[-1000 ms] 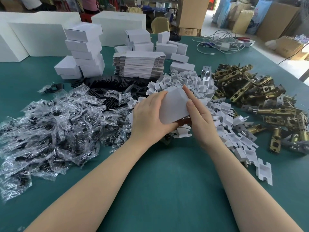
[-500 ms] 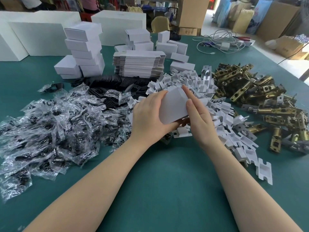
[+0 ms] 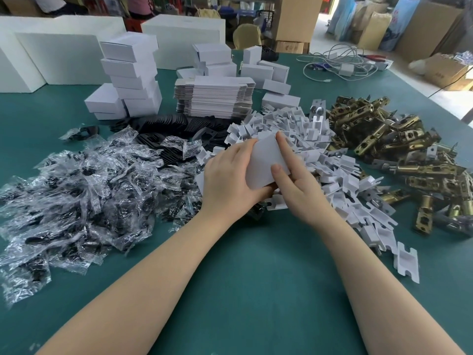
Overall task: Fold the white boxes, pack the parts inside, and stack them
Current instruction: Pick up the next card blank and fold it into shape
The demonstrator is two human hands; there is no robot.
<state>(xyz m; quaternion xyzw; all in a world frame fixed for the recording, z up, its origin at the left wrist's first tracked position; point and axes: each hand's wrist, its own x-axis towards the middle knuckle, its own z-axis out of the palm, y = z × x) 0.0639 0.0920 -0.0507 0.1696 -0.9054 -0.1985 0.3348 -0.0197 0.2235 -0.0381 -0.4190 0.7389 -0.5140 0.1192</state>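
Gripping white box (image 3: 265, 162) between left hand (image 3: 230, 179) and right hand (image 3: 297, 184); box face blank, no readable print.

Open green table (image 3: 245, 290) was seen at the near middle, between the two forearms and on out to the near edge. The left side was taken up by a wide heap of plastic bags (image 3: 84, 198), and the right by a strip of white inserts (image 3: 340, 180) running from far to near. Beyond that strip, brass latches (image 3: 399, 155) were piled out to the right edge. Straight ahead, passage was closed by the hands and the box held between them, with black plates (image 3: 174, 126), flat blanks (image 3: 215, 98) and stacked boxes (image 3: 133, 75) ranged behind. A bare stretch of table was left at the far left, before large white cartons (image 3: 61, 57).
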